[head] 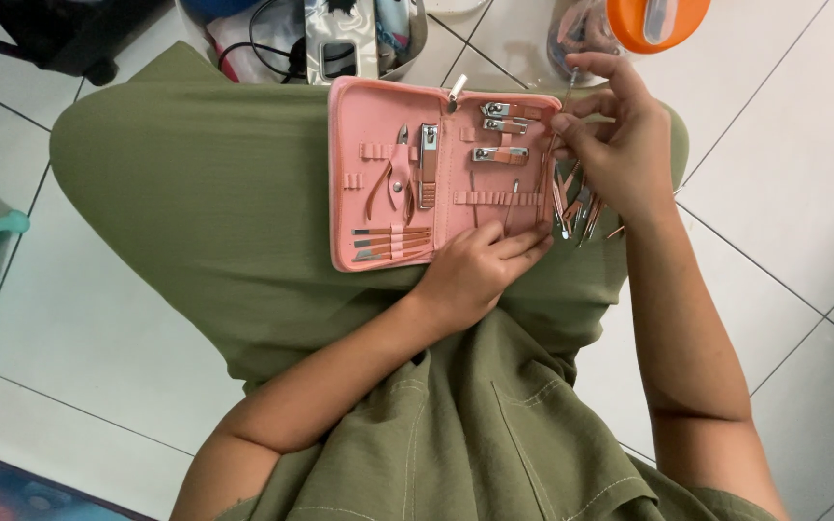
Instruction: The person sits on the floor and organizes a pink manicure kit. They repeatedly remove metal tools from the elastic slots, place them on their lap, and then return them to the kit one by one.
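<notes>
1. You are loading tools into the open pink manicure case (441, 174), which lies on your lap in the upper middle of the frame.
2. Your left hand (480, 270) presses its fingers together flat on the case's lower edge; your right hand (620, 135) pinches a thin metal tool (564, 111) at the case's right edge.
3. Next, I judge, comes threading that slim, rigid tip under a snug elastic loop.
4. Loose tools (576, 207), smooth and shiny, lie on soft green fabric (195, 193) just right of the case.
</notes>
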